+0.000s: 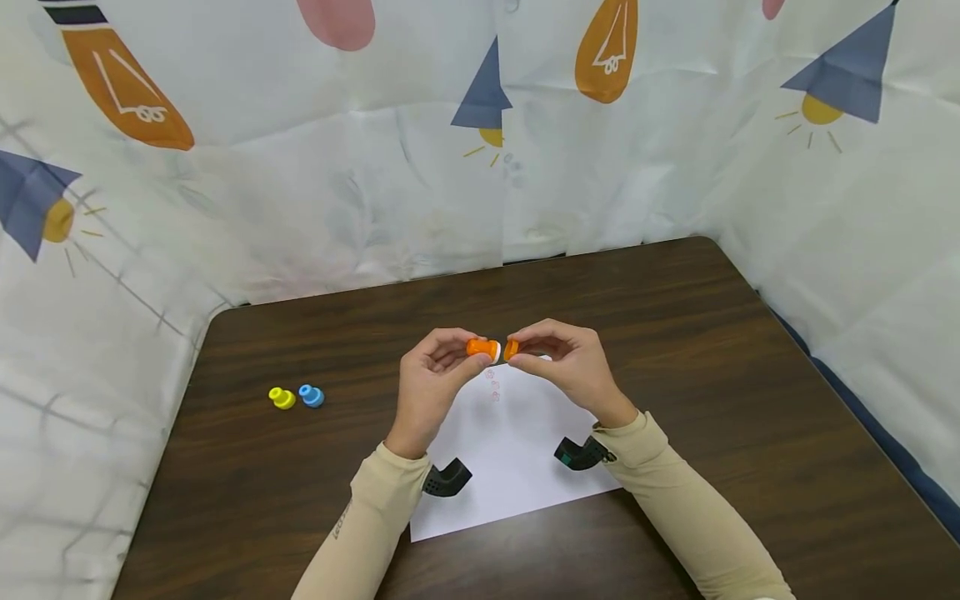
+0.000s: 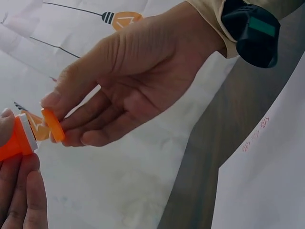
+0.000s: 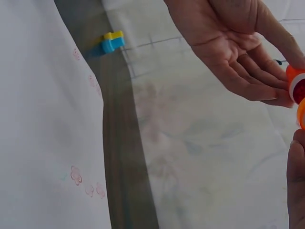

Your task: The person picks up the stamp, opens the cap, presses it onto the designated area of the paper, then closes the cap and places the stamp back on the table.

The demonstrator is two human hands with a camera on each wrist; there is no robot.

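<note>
My left hand (image 1: 429,387) pinches an orange toy stamp (image 1: 480,347) by its body, its white-rimmed end turned to the right. In the right wrist view a red stamping face (image 3: 299,90) shows inside that rim. Between thumb and fingers, my right hand (image 1: 573,364) holds the small orange cap (image 2: 53,125), apart from the stamp by a narrow gap. Both hands are raised above the far edge of a white sheet of paper (image 1: 517,450). Small red flower prints (image 3: 76,175) mark the sheet.
A yellow stamp (image 1: 282,398) and a blue stamp (image 1: 311,396) stand side by side on the left of the dark wooden table (image 1: 750,400). Patterned white sheeting (image 1: 337,192) hangs behind the table and along its sides.
</note>
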